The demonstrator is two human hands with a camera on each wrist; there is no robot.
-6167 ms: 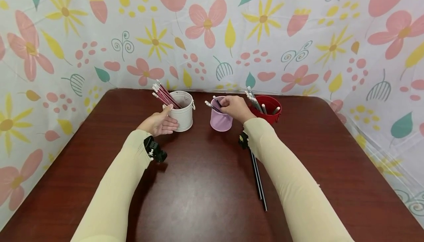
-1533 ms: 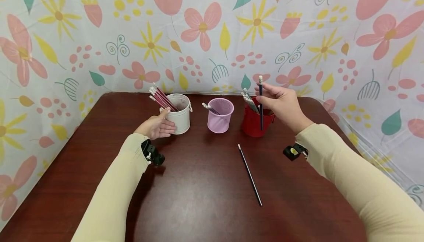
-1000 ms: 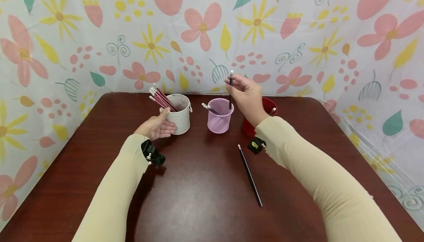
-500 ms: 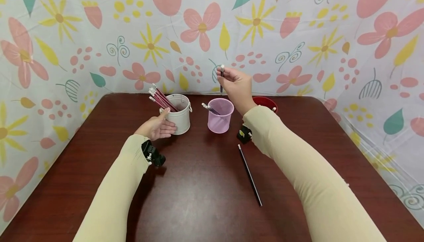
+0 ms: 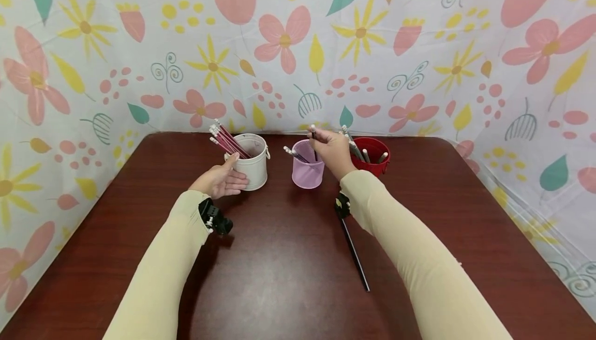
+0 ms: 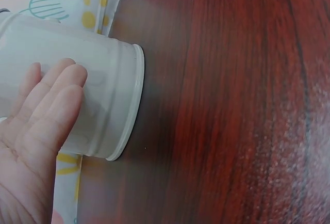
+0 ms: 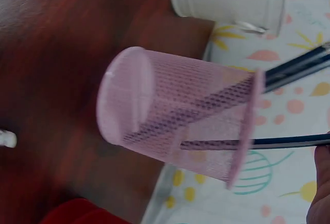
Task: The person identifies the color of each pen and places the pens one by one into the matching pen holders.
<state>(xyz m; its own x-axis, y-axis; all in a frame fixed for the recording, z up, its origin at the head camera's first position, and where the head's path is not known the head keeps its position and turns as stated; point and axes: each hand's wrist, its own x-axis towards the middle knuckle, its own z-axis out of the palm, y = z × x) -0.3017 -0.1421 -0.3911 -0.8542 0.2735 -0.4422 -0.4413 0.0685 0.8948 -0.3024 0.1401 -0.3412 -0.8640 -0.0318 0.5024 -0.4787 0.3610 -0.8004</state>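
My right hand [image 5: 331,149] pinches a dark pencil [image 7: 289,142] near its white eraser end. Its lower part is inside the pink mesh cup [image 5: 307,175], short of the cup's bottom. Other dark pencils [image 7: 296,69] lean together in that cup, their eraser ends out over the left rim. My left hand [image 5: 222,178] rests with straight fingers against the side of the white bucket [image 5: 255,172], thumb up at the rim. Several dark-red pencils [image 5: 229,141] lean in this bucket. Another dark pencil [image 5: 356,257] lies on the table, its upper end hidden behind the right wrist camera.
A red bucket [image 5: 379,166] with several pale-ended pencils stands right of the pink cup, partly behind my right hand. The brown table [image 5: 279,278] ends at a flower-patterned cloth [image 5: 288,71] behind the containers.
My right hand has carried the pencil left from in front of the red bucket to above the pink cup, then lowered it inside. One of two table pencils has been picked up. The left hand stays put.
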